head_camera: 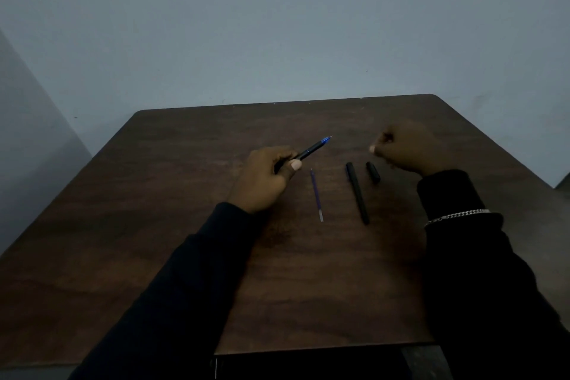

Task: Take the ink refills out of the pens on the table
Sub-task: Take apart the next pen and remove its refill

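Observation:
My left hand (pixel 264 177) grips a black pen (pixel 311 149) with a blue tip, its point aimed up and to the right above the dark wooden table (pixel 154 225). A thin blue ink refill (pixel 316 195) lies on the table just right of that hand. Beside it rests a black pen barrel (pixel 357 191), and a short black cap (pixel 373 172) lies further right. My right hand (pixel 407 151) hovers over the cap with fingers curled shut; I cannot tell whether anything small is pinched in it.
A pale blue-grey wall (pixel 277 25) stands right behind the table's far edge. The near table edge (pixel 308 348) runs below my forearms, which are in dark sleeves. A silver chain bracelet (pixel 456 215) sits on my right wrist.

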The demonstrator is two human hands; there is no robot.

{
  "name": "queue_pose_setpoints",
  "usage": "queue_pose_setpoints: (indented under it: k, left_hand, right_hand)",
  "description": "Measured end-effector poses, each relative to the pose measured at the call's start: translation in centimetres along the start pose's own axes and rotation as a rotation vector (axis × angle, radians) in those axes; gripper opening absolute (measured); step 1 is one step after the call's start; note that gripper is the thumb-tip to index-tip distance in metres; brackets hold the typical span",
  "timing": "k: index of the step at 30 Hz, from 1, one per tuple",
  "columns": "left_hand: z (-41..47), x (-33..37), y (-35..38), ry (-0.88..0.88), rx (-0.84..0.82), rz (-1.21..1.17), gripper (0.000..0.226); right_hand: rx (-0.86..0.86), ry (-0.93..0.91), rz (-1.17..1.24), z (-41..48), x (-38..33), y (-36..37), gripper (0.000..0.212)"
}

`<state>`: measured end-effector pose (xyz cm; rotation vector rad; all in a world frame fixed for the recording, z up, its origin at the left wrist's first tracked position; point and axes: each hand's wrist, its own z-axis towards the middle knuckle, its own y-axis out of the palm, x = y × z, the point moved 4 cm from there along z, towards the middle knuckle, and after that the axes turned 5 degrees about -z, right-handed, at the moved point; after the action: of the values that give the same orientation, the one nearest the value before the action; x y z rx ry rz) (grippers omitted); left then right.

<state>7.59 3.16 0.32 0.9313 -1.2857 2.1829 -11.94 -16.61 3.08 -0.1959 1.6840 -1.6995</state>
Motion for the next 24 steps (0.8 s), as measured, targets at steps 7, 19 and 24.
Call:
queue_pose_setpoints:
  k: [7, 19, 24]
  left_hand:
    - [0.0, 0.5, 0.1, 0.011, 0.004, 0.028, 0.018]
    - [0.4, -0.5, 0.6, 0.031, 0.008, 0.065, 0.022]
    - [0.6, -1.0, 0.6, 0.035, 0.018, 0.049, 0.021]
  right_hand:
    - [-0.252, 0.162, -0.023, -0.5, -0.8, 1.9, 0.026]
    - [-0.059, 0.195, -0.019, -0.8, -1.1, 0.9, 0.014]
    - [0.034, 0.074, 0.783, -1.2, -3.0, 0.1, 0.021]
